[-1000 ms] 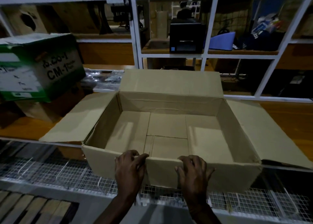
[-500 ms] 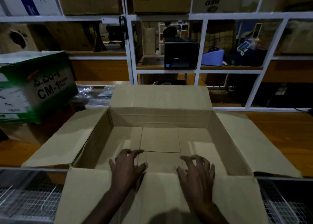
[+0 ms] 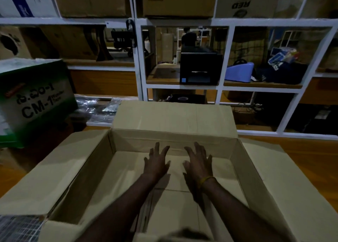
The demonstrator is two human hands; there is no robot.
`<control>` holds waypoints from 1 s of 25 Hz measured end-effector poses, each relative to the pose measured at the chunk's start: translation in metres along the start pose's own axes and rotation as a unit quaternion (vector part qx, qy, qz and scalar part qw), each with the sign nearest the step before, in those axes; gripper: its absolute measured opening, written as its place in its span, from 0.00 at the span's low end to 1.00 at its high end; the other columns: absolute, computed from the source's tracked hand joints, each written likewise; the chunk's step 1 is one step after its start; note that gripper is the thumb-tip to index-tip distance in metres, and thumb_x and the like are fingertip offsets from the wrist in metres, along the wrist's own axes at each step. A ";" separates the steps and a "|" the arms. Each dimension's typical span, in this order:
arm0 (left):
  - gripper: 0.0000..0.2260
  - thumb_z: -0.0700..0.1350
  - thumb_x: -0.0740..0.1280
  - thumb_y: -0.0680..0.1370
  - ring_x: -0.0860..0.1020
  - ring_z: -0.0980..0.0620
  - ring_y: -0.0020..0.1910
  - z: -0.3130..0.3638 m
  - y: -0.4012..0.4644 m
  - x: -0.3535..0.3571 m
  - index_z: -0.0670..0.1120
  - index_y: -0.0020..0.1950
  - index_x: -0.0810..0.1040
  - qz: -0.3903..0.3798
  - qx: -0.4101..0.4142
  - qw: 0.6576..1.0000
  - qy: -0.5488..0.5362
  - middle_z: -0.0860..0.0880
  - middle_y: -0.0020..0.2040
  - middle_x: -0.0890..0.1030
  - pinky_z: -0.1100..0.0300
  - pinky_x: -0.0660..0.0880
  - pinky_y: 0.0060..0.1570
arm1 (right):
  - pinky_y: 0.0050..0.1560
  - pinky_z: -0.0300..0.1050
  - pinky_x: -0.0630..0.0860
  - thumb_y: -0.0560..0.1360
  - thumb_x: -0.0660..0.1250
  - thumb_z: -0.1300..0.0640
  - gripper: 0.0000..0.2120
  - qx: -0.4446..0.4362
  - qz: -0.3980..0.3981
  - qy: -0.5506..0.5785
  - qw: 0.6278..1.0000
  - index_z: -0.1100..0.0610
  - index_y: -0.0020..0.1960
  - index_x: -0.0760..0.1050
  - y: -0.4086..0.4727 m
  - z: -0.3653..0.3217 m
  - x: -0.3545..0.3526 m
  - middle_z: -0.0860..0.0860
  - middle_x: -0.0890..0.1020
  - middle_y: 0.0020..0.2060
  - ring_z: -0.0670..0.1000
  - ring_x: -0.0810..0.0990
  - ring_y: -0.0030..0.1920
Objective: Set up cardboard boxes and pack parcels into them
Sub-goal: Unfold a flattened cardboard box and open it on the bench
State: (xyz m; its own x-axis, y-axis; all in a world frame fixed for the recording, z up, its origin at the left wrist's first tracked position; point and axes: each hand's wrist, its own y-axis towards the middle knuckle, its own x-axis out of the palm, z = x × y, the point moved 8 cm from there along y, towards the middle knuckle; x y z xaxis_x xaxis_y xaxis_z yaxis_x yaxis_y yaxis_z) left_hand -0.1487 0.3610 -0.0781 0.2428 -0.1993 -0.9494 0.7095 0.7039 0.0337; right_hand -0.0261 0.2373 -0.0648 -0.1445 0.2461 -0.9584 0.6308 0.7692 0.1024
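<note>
left hand (image 3: 156,166), right hand (image 3: 198,164) spread, empty, inside cardboard box (image 3: 91,168) | green carton (image 3: 36,99) left

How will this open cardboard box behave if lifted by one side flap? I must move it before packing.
The cardboard box holds no parcels, so probably light. Its side flap is splayed loose and would likely bend. Both hands are inside; the creased floor may sag.

Dim overall, warm cast. Brightest patch: far room at 12 o'clock, behind the white shelf frame (image 3: 222,89). Forearms throw soft shadows onto the cardboard box (image 3: 117,170) floor (light from above, diffuse). Shelf uprights bow outward at 3 and 9 o'clock. Corners vignetted. Crinkled plastic (image 3: 95,107) shows faint glare.
</note>
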 end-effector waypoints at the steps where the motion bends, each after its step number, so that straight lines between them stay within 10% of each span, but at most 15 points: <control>1: 0.33 0.50 0.66 0.80 0.51 0.40 0.80 0.003 0.022 -0.001 0.57 0.81 0.52 0.002 0.011 1.000 0.012 0.45 0.82 0.45 0.34 0.62 0.70 | 0.74 0.68 0.52 0.81 0.60 0.50 0.28 -0.012 0.001 -0.015 1.000 0.44 0.79 0.54 0.022 0.001 0.001 0.53 0.47 0.80 0.57 0.47 0.80; 10: 0.35 0.47 0.65 0.80 0.49 0.40 0.80 -0.012 0.151 -0.019 0.55 0.81 0.49 0.003 0.021 0.990 0.139 0.48 0.82 0.49 0.31 0.55 0.72 | 0.73 0.71 0.46 0.78 0.63 0.54 0.36 -0.023 0.003 -0.102 0.995 0.47 0.80 0.48 0.146 0.041 0.003 0.56 0.52 0.80 0.62 0.50 0.79; 16: 0.21 0.41 0.60 0.81 0.66 0.41 0.73 -0.018 0.153 -0.005 0.54 0.73 0.66 0.044 0.001 0.987 0.154 0.48 0.70 0.72 0.28 0.51 0.71 | 0.71 0.68 0.58 0.74 0.67 0.55 0.32 -0.018 0.014 -0.147 0.989 0.49 0.75 0.63 0.146 0.047 0.024 0.54 0.74 0.66 0.60 0.72 0.66; 25: 0.19 0.40 0.61 0.79 0.73 0.42 0.67 -0.018 0.174 -0.009 0.53 0.69 0.72 0.074 0.002 0.981 0.182 0.48 0.63 0.79 0.28 0.58 0.69 | 0.68 0.68 0.62 0.67 0.73 0.57 0.34 -0.016 0.008 -0.179 0.984 0.48 0.71 0.66 0.173 0.043 0.027 0.54 0.78 0.60 0.60 0.76 0.61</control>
State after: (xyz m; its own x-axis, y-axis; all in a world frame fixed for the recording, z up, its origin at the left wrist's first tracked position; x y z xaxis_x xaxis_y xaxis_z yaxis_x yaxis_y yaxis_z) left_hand -0.0397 0.4973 -0.0691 0.0924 0.1620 -0.9825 0.6871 0.7037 0.1807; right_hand 0.1119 0.3516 -0.0839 0.1472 0.0390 -0.9883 0.6060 0.7861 0.1213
